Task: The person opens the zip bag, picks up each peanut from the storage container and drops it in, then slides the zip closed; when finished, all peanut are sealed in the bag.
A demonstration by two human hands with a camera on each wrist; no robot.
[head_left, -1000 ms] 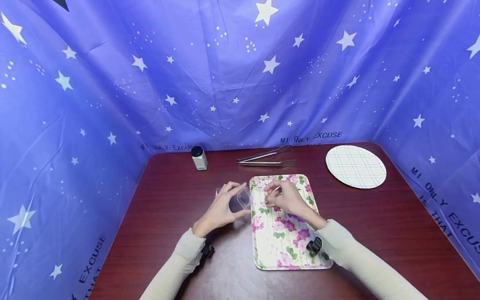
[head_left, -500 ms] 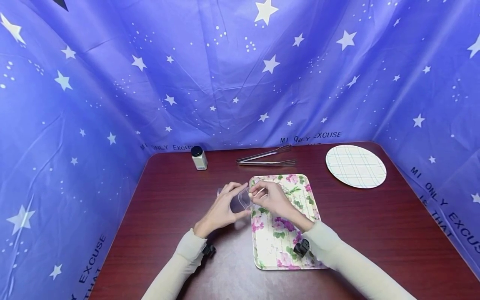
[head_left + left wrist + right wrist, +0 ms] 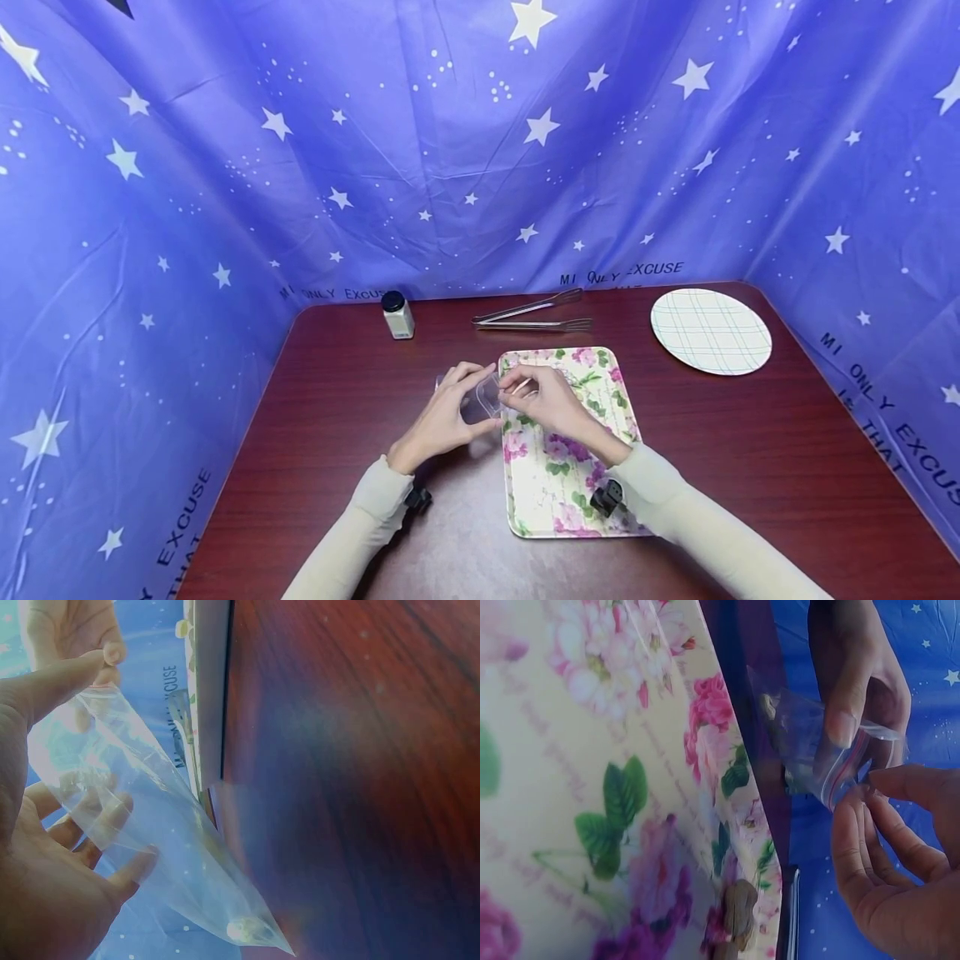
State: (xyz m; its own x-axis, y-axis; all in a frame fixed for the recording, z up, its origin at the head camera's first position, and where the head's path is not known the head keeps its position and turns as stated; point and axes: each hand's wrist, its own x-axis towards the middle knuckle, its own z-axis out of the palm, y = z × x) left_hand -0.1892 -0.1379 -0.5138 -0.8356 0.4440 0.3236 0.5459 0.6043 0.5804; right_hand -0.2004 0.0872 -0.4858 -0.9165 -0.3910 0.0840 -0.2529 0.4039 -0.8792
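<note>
My left hand (image 3: 438, 419) grips a clear zip bag (image 3: 482, 400) beside the floral tray's left edge (image 3: 504, 467). In the left wrist view, its thumb and spread fingers lie around the bag (image 3: 172, 847), and a small pale piece (image 3: 249, 930) sits in the bag's bottom corner. The right hand (image 3: 551, 404) has its thumb and fingertips together at the bag's mouth; in the right wrist view this hand (image 3: 907, 877) appears to pinch the edge near the red zip line. Whether a small item is also between those fingertips is hidden.
Brown peanut-like pieces (image 3: 740, 907) lie by the tray's rim. Behind the tray are metal tongs (image 3: 532, 326); a black-capped jar (image 3: 398, 317) stands at the back left, and an oval checked plate (image 3: 711, 332) lies at the back right.
The right hand has moved left from over the tray to the bag's mouth, and the pale bit seen at its fingertips no longer shows. My left hand has barely shifted.
</note>
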